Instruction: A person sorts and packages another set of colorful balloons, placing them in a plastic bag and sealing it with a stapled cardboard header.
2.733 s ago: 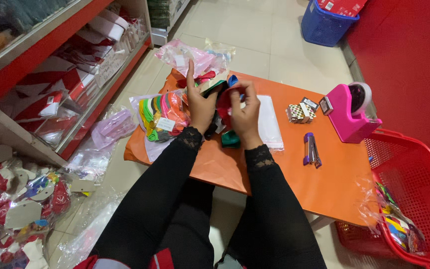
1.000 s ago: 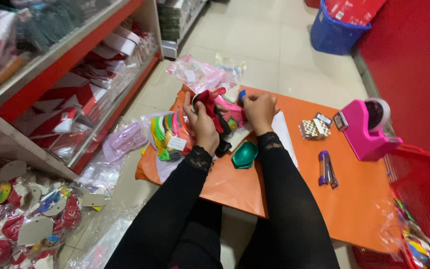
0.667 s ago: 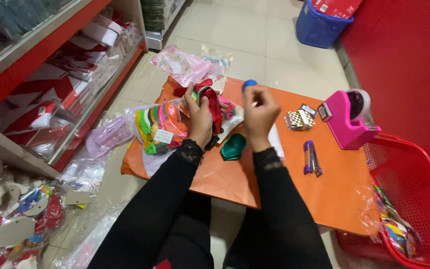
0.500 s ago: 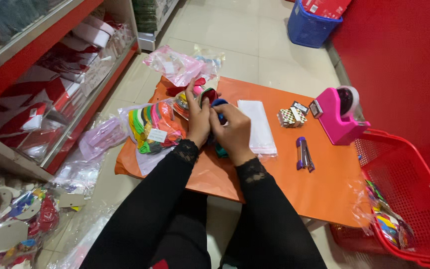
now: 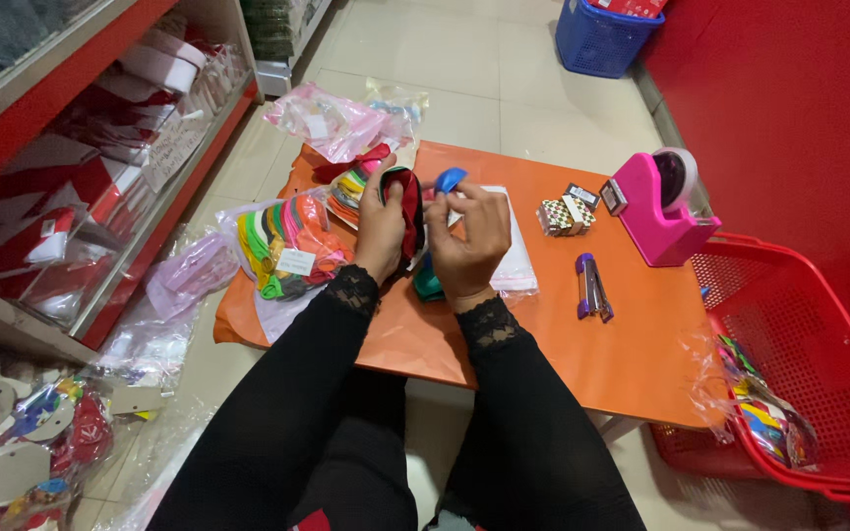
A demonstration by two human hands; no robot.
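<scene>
While both hands work over the orange table (image 5: pixel 543 324), left hand (image 5: pixel 382 228) is curled round a red band (image 5: pixel 410 211), and right hand (image 5: pixel 466 236) pinches a blue piece (image 5: pixel 450 180) w/ fingertips, just above a clear bag (image 5: pixel 516 265).

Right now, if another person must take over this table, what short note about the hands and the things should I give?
Left hand: holds a bunch of coloured headbands, red and dark ones outermost, above the orange table.
Right hand: pinches a blue headband at the bunch; a green one hangs below it.
Nearby: a bagged bundle of headbands to the left, clear flat bags under the hands, purple stapler, pink tape dispenser.
Done: several bands gathered in hand.
Left: the bunch is not bagged; blue and green ones are loose.
</scene>
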